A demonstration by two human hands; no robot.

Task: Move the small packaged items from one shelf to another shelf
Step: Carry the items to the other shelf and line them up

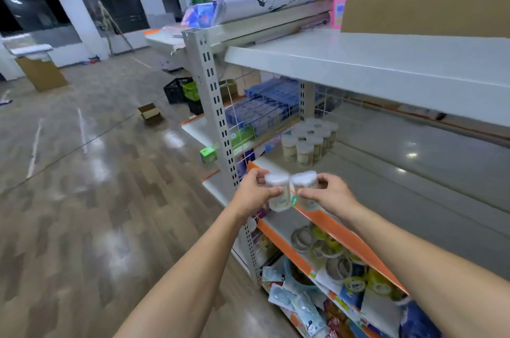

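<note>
**Two tubs in hand at the shelf edge**

Your bare forearms fill the near view, running up from six o'clock toward the middle. Your left hand (pixel 255 191) curls its fingers and thumb round a small clear plastic tub with a white lid and pale label (pixel 278 194), and your right hand (pixel 329 194) pinches a second matching tub (pixel 305 190) the same way. The two tubs touch at their lids, held just above the orange front lip (pixel 331 223) of the grey metal middle shelf (pixel 414 172).

At twelve o'clock from your hands, further back on that same shelf, stands a tight cluster of like tubs (pixel 310 140). It looks as though you are bringing these two to join it.

Watch three things. The tubs are smooth and round, so a light pinch near the lid could let one slip and drop to the glossy wood-pattern floor (pixel 82 172). Setting them down too hard against the cluster could topple its front row. The white upper shelf board (pixel 372 70) overhangs at one o'clock, so lifting high as you reach in risks knocking your knuckles or the lids against it.
</note>
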